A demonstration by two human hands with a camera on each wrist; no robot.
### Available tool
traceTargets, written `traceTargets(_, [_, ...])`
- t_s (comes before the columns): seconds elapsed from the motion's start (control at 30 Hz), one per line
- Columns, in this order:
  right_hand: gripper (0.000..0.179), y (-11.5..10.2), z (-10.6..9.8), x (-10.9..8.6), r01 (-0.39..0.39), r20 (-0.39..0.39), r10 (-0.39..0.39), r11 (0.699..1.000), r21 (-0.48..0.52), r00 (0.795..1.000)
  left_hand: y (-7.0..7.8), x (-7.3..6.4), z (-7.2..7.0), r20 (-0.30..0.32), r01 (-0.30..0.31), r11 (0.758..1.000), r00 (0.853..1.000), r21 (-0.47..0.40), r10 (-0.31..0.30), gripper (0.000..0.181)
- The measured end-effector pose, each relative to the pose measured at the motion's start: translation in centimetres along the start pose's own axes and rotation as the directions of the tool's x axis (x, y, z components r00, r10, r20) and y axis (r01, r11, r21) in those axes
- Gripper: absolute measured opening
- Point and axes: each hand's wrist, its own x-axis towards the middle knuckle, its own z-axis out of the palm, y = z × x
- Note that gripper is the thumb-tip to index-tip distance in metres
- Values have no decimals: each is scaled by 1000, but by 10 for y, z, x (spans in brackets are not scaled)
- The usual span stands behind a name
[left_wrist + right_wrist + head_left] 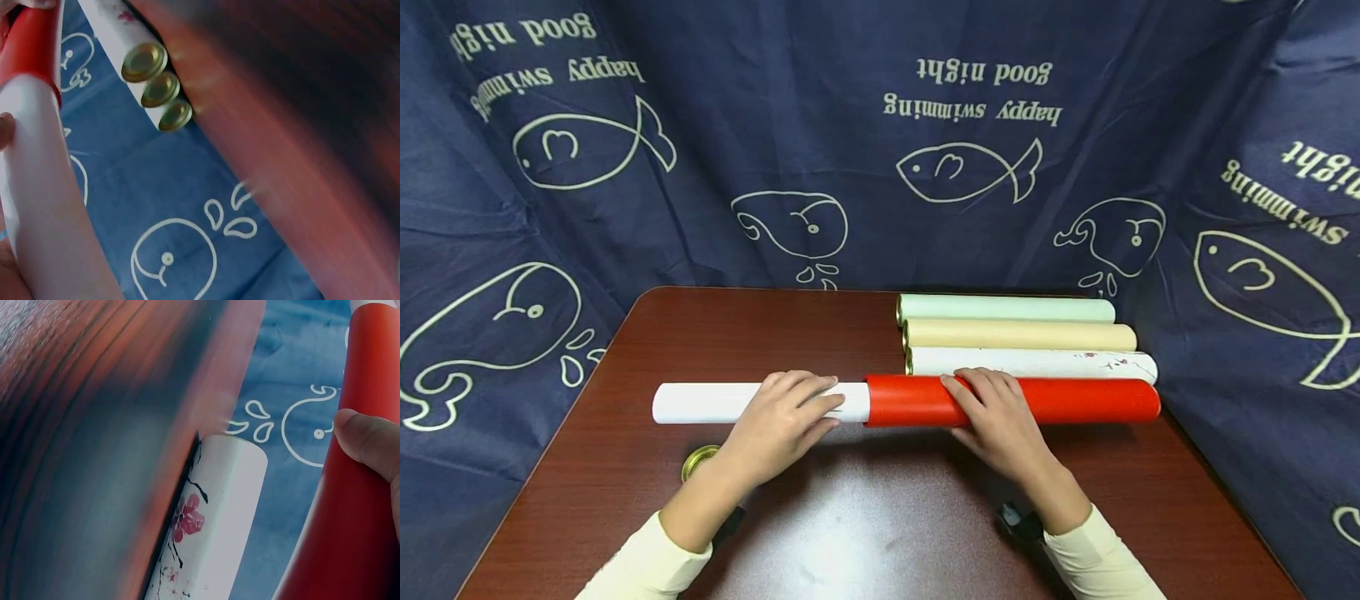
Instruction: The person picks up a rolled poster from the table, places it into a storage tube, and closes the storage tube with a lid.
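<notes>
A rolled white paper lies level across the view, its right end inside the mouth of a red cardboard tube. My left hand grips the paper roll a short way left of that mouth. Around the red tube, near its middle, curl the fingers of my right hand, and its thumb shows along the tube in the right wrist view. In the left wrist view the white roll meets the red rim. A round gold lid sits on the table, partly hidden behind my left forearm.
Behind the red tube, three more tubes lie side by side: pale green, cream and white with printed blossoms. Gold caps close their left ends. The brown table meets a navy curtain at its back edge.
</notes>
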Motion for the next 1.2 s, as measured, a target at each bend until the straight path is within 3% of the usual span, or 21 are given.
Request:
traceTargets(0.27, [76, -9, 5, 4, 11, 16, -11, 1000, -19, 1000, 10, 7, 14, -44, -33, 998, 999, -53, 31, 29])
traceTargets(0.43, [77, -11, 6, 3, -1, 8, 1, 1000, -13, 1000, 14, 11, 20, -112, -3, 982, 994, -187, -18, 22])
traceTargets(0.53, [74, -12, 7, 2, 4, 11, -4, 1000, -9, 1000, 20, 13, 26, -165, 37, 946, 982, -321, -95, 24])
traceTargets(0.67, [72, -13, 10, 0, 1, 38, 0, 1000, -6, 999, 26, 14, 30, -217, 67, 861, 955, -504, -201, 26])
traceTargets(0.73, [73, -13, 11, -1, -6, 52, 6, 1000, -9, 999, 27, 14, 28, -231, 61, 849, 950, -524, -210, 25])
traceTargets(0.83, [75, -10, 11, -5, -15, 67, 16, 1000, -12, 998, 23, 12, 19, -218, 58, 904, 962, -423, -164, 26])
traceTargets(0.9, [75, -8, 10, -6, -20, 71, 21, 1000, -15, 997, 17, 8, 8, -172, 77, 954, 976, -290, -131, 30])
traceTargets(0.97, [76, -5, 9, -8, -25, 68, 27, 1000, -19, 997, 10, 2, -5, -98, 108, 984, 988, -139, -122, 38])
traceTargets(1.03, [76, -2, 9, -10, -30, 57, 31, 999, -21, 998, 3, -7, -17, -19, 150, 989, 988, -10, -150, 49])
traceTargets(1.1, [78, 0, 9, -12, -38, 52, 40, 999, -22, 998, -2, -16, -28, 42, 202, 976, 978, 86, -206, 58])
traceTargets(1.2, [76, 1, 10, -14, -40, 60, 41, 999, -21, 997, -6, -30, -38, 86, 272, 953, 955, 132, -285, 61])
